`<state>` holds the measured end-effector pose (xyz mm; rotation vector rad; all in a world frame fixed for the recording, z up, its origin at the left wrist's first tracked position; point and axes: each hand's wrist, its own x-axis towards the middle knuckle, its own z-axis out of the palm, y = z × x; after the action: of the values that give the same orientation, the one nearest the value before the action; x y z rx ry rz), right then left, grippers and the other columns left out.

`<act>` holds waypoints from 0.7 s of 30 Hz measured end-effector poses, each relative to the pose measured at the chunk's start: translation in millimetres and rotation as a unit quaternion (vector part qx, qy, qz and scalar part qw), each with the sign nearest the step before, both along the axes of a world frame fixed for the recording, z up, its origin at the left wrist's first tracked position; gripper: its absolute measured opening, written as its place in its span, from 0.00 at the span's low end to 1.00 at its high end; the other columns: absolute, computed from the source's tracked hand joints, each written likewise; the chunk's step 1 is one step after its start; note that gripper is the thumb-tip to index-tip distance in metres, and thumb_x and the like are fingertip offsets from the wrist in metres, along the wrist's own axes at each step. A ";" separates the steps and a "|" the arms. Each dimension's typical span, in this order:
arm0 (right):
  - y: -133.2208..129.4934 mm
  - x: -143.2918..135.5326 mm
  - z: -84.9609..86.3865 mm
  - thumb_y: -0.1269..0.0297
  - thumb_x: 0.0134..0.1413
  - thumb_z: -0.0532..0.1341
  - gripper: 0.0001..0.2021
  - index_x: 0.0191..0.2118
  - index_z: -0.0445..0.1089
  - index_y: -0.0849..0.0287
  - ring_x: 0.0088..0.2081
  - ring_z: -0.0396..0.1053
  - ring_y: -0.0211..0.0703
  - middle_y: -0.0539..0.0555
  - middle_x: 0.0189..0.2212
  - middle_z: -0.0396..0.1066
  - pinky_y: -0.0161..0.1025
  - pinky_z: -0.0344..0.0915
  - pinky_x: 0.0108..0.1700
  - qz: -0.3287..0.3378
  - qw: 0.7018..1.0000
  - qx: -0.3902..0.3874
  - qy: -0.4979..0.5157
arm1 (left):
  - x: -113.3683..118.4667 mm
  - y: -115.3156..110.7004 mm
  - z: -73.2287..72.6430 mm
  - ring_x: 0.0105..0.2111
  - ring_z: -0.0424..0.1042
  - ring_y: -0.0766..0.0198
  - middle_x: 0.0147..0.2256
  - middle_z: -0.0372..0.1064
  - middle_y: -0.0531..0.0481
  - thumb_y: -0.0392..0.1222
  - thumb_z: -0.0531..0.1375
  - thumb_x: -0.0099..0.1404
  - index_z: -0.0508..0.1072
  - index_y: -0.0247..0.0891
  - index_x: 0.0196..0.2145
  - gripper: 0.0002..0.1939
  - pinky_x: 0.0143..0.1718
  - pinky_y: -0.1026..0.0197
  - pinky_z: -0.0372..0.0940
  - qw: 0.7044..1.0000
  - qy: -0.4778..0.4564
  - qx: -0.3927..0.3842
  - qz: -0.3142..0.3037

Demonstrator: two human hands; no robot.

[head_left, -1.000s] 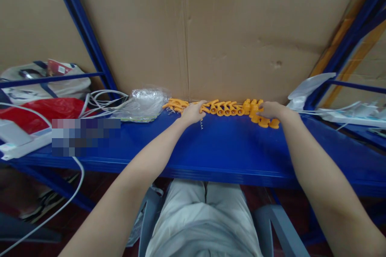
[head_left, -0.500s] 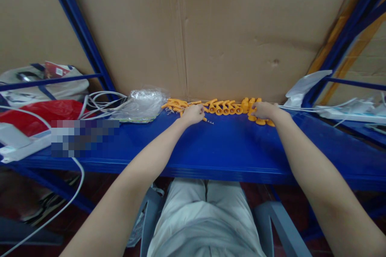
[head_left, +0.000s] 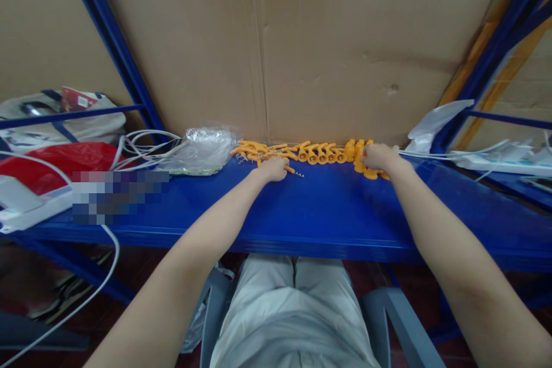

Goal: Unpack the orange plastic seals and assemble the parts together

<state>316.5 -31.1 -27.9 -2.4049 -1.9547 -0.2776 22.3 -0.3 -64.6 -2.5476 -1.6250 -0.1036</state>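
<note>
My left hand [head_left: 272, 169] is closed at the front of a pile of yellow corkscrew pieces [head_left: 250, 146], with its fingers on a yellow corkscrew [head_left: 290, 169]. That corkscrew's metal spiral points right over the blue table. To the right stands a row of yellow pieces with round, cup-like ends [head_left: 322, 156]. My right hand [head_left: 379, 156] has its fingers closed at a cluster of yellow cup-ended pieces [head_left: 359, 155] and seems to grip one, mostly hidden by the hand. Several more of these pieces show below its fingers.
A cardboard panel [head_left: 323, 52] rises behind the blue table [head_left: 319, 213]. Left of the pile lie clear plastic bags [head_left: 207, 149], white cables [head_left: 149, 138] and a red bag [head_left: 86, 161]. At the right are a white plastic piece [head_left: 435, 123] and more cables.
My left hand has shifted slightly left and nearer to me, showing more of the pile behind it. My right hand has barely moved.
</note>
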 end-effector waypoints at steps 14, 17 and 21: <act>-1.6 -26.6 -12.5 0.64 0.62 0.56 0.18 0.55 0.69 0.63 0.56 0.71 0.64 0.69 0.50 0.76 0.63 0.56 0.59 0.094 0.994 0.048 -0.011 | -1.5 1.6 4.9 0.42 0.78 0.54 0.39 0.81 0.48 0.45 0.59 0.62 0.80 0.41 0.38 0.12 0.44 0.59 0.70 0.998 -0.053 -0.029 0.011; -0.3 -35.4 -18.8 0.64 0.60 0.58 0.16 0.52 0.70 0.60 0.53 0.73 0.63 0.66 0.48 0.78 0.62 0.57 0.59 0.128 0.989 0.069 0.029 | -1.1 3.3 3.1 0.44 0.78 0.53 0.39 0.81 0.48 0.45 0.59 0.63 0.80 0.41 0.38 0.11 0.45 0.58 0.69 0.997 -0.071 -0.014 0.009; 3.7 -45.3 -28.5 0.65 0.58 0.61 0.13 0.49 0.69 0.57 0.51 0.74 0.60 0.60 0.43 0.79 0.57 0.59 0.57 0.158 0.977 0.091 0.114 | -0.9 4.4 2.5 0.45 0.78 0.53 0.40 0.81 0.48 0.45 0.60 0.63 0.79 0.42 0.42 0.12 0.46 0.58 0.70 0.996 -0.088 -0.005 0.001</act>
<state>271.2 -27.4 -56.3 -1.8873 -2.0606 -0.1542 21.4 4.1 -62.1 -2.6109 -1.6908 -0.3298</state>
